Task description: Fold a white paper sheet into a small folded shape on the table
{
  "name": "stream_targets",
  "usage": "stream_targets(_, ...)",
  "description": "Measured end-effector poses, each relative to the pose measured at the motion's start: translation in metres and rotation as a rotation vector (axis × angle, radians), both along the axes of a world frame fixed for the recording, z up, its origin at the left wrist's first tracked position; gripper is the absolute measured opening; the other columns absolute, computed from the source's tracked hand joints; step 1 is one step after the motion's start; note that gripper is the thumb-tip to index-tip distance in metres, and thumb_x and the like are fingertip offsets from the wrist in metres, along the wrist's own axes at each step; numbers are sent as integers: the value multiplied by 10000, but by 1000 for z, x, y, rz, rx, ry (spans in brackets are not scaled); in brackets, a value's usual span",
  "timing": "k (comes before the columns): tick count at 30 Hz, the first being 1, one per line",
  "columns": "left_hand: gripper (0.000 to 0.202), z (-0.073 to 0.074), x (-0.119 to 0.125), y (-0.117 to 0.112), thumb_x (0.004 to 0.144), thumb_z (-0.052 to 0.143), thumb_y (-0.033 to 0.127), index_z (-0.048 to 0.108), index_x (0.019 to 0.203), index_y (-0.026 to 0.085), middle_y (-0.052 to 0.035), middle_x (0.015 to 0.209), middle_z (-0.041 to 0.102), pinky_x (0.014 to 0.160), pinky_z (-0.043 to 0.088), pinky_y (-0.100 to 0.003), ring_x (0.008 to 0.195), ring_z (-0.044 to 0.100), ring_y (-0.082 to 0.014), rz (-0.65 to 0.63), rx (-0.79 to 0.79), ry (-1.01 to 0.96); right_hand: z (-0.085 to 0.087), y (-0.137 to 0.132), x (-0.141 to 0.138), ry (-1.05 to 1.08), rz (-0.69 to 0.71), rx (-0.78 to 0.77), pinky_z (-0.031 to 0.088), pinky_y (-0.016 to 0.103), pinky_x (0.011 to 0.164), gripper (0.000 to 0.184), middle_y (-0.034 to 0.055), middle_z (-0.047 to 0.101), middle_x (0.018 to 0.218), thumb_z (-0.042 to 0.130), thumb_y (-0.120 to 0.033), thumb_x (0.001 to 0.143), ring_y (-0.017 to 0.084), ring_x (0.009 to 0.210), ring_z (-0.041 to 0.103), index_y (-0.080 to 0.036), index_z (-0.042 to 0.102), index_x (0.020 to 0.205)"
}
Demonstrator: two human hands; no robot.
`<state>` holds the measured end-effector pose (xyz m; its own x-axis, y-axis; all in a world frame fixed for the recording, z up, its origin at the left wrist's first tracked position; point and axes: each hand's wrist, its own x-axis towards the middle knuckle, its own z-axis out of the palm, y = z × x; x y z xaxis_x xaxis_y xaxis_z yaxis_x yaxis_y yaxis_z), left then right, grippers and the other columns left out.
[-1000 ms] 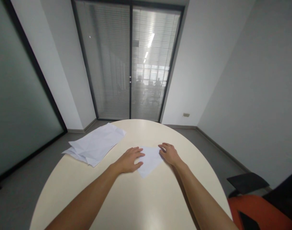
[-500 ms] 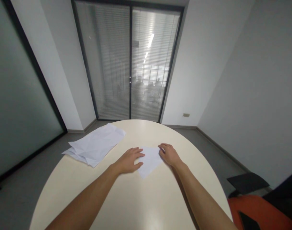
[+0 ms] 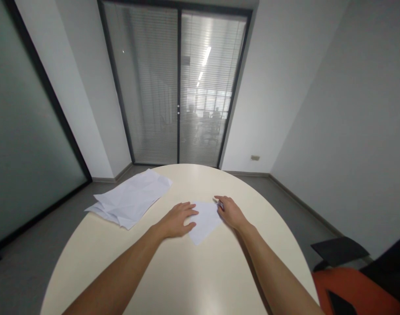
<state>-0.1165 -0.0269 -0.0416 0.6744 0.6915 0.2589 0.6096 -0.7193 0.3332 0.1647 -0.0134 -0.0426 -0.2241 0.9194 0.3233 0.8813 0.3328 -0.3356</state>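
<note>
A folded piece of white paper [image 3: 203,221] lies on the round table in front of me, one corner pointing towards me. My left hand [image 3: 179,219] rests on its left side, fingers spread and flat. At the upper right of the paper, my right hand [image 3: 231,211] has its thumb and fingers pinched on the right corner. A bit of that corner shows raised between the fingers; the rest of it is hidden by the hand.
Several crinkled white sheets [image 3: 134,197] lie stacked at the table's left edge. The cream round table [image 3: 173,280] fills the foreground. An orange chair [image 3: 360,284] with black armrests stands at the right. Beyond are a glass door [image 3: 147,87] with blinds and grey walls.
My right hand has turned slightly, its index finger lifting, and the paper's right corner now shows raised between its fingers. My left hand has stayed in place.
</note>
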Motion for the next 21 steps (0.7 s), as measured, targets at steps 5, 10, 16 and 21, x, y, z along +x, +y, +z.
stream_targets(5, 453, 1, 0, -1, 905, 593, 399, 607, 1328, 238, -91, 1495, 493, 1175, 298, -486, 1410, 401, -292, -1, 8, -1, 7, -3, -2, -64, 20, -16, 434, 314, 968, 373, 121, 681, 1099, 496, -121, 871, 230, 1049, 595, -147, 703, 1180)
stream_targets(10, 459, 0, 1, 0, 906, 586, 408, 601, 1336, 247, -78, 1503, 486, 1180, 290, -479, 1416, 394, -282, 15, 9, 25, 14, -6, -6, -150, 5, -35, 425, 292, 935, 325, 101, 683, 1058, 506, -117, 878, 219, 1031, 594, -187, 744, 1088)
stream_targets(16, 435, 0, 3, 0, 914, 570, 413, 605, 1328, 283, -55, 1503, 487, 1183, 263, -502, 1423, 381, -283, 44, 31, 57, 16, -11, -11, -160, -20, -42, 437, 272, 887, 293, 106, 683, 1078, 472, -179, 936, 212, 1028, 605, -186, 731, 1074)
stream_targets(21, 425, 0, 0, 3, 924, 569, 435, 621, 1312, 272, -62, 1487, 504, 1176, 250, -527, 1409, 390, -305, 118, 87, 70, 20, -17, -14, -177, 31, -40, 430, 330, 952, 304, 122, 678, 1139, 457, -282, 970, 243, 1062, 590, -171, 718, 1079)
